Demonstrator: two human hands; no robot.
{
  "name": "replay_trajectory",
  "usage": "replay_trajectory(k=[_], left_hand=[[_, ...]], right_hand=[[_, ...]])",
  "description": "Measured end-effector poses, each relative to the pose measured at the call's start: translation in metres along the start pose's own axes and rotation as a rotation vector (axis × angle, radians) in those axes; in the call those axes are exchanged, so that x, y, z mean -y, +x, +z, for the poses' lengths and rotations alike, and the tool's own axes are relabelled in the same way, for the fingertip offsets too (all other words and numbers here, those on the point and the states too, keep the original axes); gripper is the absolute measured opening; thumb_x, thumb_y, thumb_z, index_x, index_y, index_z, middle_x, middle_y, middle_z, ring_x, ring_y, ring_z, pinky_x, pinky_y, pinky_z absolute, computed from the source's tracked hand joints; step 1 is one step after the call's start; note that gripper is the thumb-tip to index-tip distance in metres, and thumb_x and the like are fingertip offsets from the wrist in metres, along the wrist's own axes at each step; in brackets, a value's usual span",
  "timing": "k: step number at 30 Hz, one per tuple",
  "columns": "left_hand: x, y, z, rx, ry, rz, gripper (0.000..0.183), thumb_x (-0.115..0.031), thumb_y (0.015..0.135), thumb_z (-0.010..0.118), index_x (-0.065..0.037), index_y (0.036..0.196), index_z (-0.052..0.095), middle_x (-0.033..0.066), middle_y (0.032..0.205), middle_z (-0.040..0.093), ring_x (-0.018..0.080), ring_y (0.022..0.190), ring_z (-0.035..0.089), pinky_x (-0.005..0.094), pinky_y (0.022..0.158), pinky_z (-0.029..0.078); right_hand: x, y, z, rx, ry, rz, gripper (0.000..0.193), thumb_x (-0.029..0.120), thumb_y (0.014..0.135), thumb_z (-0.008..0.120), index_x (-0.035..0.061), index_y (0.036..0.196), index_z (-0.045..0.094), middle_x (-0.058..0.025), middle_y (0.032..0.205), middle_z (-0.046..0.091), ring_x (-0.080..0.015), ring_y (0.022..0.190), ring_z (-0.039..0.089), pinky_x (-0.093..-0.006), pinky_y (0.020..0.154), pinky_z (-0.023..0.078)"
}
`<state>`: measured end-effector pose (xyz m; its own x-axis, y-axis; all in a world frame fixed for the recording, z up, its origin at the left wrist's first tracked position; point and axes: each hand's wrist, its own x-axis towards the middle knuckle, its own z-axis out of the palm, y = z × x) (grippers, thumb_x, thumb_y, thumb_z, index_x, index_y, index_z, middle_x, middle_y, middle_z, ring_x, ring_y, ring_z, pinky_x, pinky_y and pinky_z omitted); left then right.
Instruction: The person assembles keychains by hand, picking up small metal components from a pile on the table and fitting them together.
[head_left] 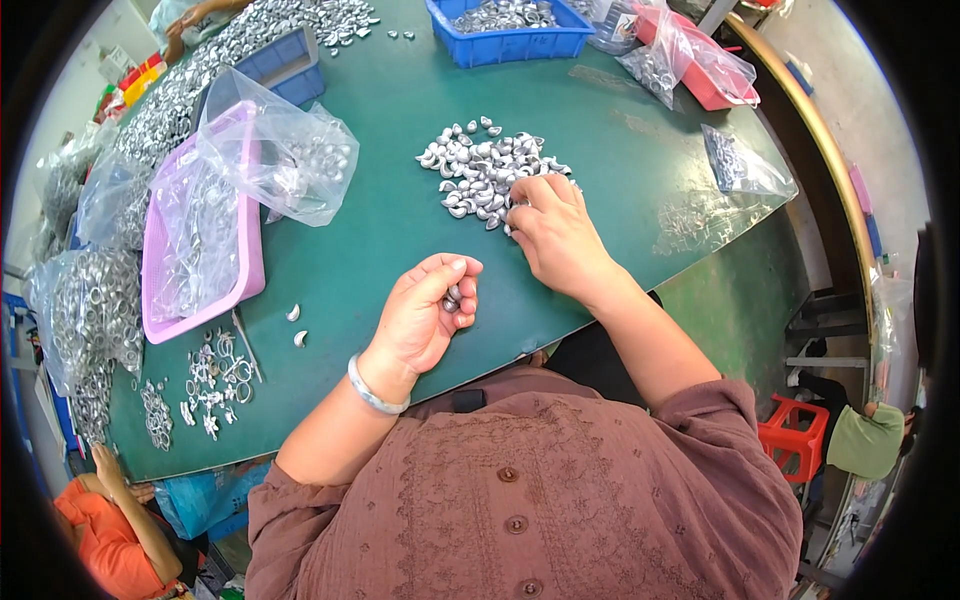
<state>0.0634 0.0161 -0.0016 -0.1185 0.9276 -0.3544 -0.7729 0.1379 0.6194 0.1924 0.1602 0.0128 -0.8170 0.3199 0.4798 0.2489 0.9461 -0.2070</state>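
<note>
My left hand [425, 305], with a pale bracelet on its wrist, is curled above the green table near its front edge. Small silver-grey curved metal pieces [453, 297] show between its thumb and fingers. Farther right, my right hand [555, 228] reaches down into the near right side of a heap of the same crescent-like metal pieces [485, 165]. Its fingers are bent and drawn together; what lies between the fingertips is hidden. Two single crescent pieces [296, 325] lie on the table to the left of my left hand.
A lilac basket [255, 240] with plastic bags stands left, beside bags of metal rings [95, 310]. Small ring-like parts [215, 380] lie nearer. Blue trays [520, 45], a red tray [715, 85] and a large metal heap line the far side. Other people sit at lower left and right.
</note>
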Motion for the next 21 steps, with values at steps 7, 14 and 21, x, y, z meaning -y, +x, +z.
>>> replay_trajectory(k=[7,14,21], left_hand=[[0.0001,-0.0005,0.0012,0.007,-0.004,0.004,0.014,-0.017,0.084,0.052,-0.003,0.085,0.056,0.0009,0.068,0.052,0.0102,0.058,0.048,0.0210,0.051,0.038],[-0.0002,-0.0010,0.0012,0.004,0.004,0.009,0.014,-0.016,0.084,0.052,-0.003,0.085,0.057,0.0009,0.067,0.052,0.0099,0.057,0.049,0.0211,0.050,0.038],[0.0005,-0.0010,0.0014,0.002,0.012,0.005,0.013,-0.015,0.084,0.052,-0.003,0.085,0.057,0.0010,0.067,0.052,0.0097,0.057,0.049,0.0211,0.050,0.038]], right_hand=[[-0.0006,0.0005,-0.0002,0.025,-0.039,0.001,0.007,0.006,0.067,0.054,0.0032,0.072,0.058,-0.0074,0.093,0.050,-0.0242,0.092,0.044,-0.0340,0.079,0.035],[0.0025,0.0007,-0.0004,0.055,-0.063,-0.051,0.007,0.004,0.065,0.052,0.0021,0.072,0.056,-0.0075,0.092,0.050,-0.0242,0.090,0.044,-0.0340,0.079,0.035],[0.0009,-0.0023,0.0014,0.047,-0.059,-0.073,0.010,0.005,0.065,0.053,0.0055,0.073,0.058,-0.0044,0.089,0.052,-0.0226,0.089,0.045,-0.0331,0.080,0.035]])
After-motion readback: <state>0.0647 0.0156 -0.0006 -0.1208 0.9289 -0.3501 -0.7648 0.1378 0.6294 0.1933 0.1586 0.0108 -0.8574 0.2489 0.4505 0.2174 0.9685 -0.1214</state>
